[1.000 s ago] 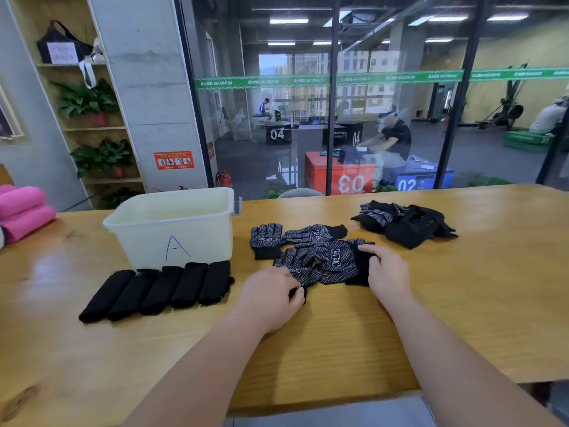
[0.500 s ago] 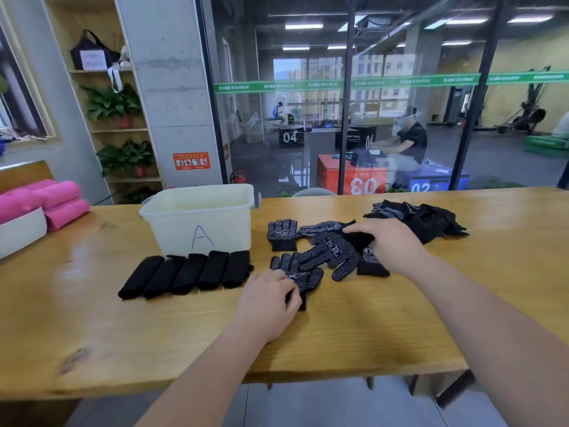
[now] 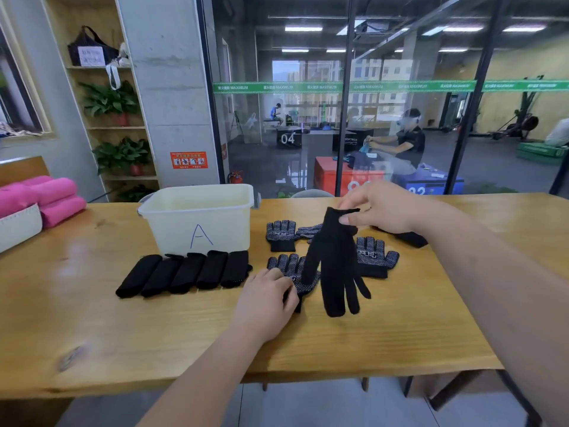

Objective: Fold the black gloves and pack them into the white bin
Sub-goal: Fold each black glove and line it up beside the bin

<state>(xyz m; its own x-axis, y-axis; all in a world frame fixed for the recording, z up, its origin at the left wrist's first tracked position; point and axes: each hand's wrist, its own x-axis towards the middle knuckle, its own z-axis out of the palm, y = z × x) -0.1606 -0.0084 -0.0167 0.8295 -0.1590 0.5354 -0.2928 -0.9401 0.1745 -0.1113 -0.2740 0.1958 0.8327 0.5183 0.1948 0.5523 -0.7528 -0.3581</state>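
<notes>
Half a second ago my right hand (image 3: 385, 211) lay on the loose gloves. Now it is raised above the wooden table (image 3: 123, 334), and a plain black glove (image 3: 335, 263) has come up with it. Thumb and fingertips pinch the glove's cuff, the other fingers loosely spread. The glove hangs with its fingers pointing down, their tips low over the table near the middle of the near edge.

My left hand (image 3: 264, 306) is where it was, palm down on the cuff end of a dotted glove (image 3: 292, 269) just left of the hanging one. Its fingers are bent over the fabric; I cannot tell whether they grip or only press.

The white bin (image 3: 200, 223), marked with a blue letter A, stands toward the far edge, left of centre. A row of folded gloves (image 3: 184, 274) lies side by side directly in front of it.

Two more dotted gloves lie flat behind the hanging glove: one (image 3: 280, 235) near the bin, one (image 3: 374, 257) to the right. The hanging glove partly hides them. A dark glove pile (image 3: 412, 238) sits behind my right wrist, mostly hidden. Pink rolls (image 3: 52, 195) rest at the table's far left corner.
</notes>
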